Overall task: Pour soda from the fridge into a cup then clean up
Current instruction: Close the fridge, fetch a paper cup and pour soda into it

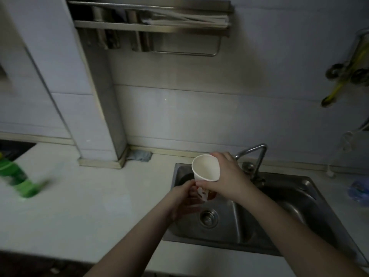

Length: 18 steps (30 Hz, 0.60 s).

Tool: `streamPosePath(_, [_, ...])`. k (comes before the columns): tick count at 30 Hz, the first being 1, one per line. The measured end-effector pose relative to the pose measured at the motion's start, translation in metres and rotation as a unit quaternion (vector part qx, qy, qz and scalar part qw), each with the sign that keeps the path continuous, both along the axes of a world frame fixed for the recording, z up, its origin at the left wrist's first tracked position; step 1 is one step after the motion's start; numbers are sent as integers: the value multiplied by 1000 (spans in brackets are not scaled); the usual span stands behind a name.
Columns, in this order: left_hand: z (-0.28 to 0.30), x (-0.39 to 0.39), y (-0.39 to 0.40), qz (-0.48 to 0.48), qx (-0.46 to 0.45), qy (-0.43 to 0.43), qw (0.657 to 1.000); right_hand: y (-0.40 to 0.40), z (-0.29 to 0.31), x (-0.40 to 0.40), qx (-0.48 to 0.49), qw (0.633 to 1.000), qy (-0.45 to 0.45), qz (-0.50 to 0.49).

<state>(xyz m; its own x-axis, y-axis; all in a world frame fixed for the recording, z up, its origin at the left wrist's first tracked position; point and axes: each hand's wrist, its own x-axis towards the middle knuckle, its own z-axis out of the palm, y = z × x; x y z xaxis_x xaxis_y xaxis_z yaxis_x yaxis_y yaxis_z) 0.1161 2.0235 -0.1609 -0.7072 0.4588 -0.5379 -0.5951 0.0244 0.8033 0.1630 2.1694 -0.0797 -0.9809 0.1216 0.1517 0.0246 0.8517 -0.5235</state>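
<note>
A white paper cup (205,168) with a red print is held above the left basin of the steel sink (279,246), its mouth tilted toward the camera. The right hand (229,176) wraps around its upper wall, fingers curled over the rim's far side. The left hand (184,196) pinches the cup's base from below. The tap (253,156) stands just behind. A blurred green bottle (16,176) lies far left on the white table (89,206).
</note>
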Motion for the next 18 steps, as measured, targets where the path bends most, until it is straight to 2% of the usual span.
streamPosePath(7, [1, -13, -69, 93, -40, 6, 995, -56, -9, -36, -15, 997, -11, 80])
streamPosePath(18, [-16, -41, -129, 223, -76, -15, 972, -122, -24, -102, -22, 978, -18, 204])
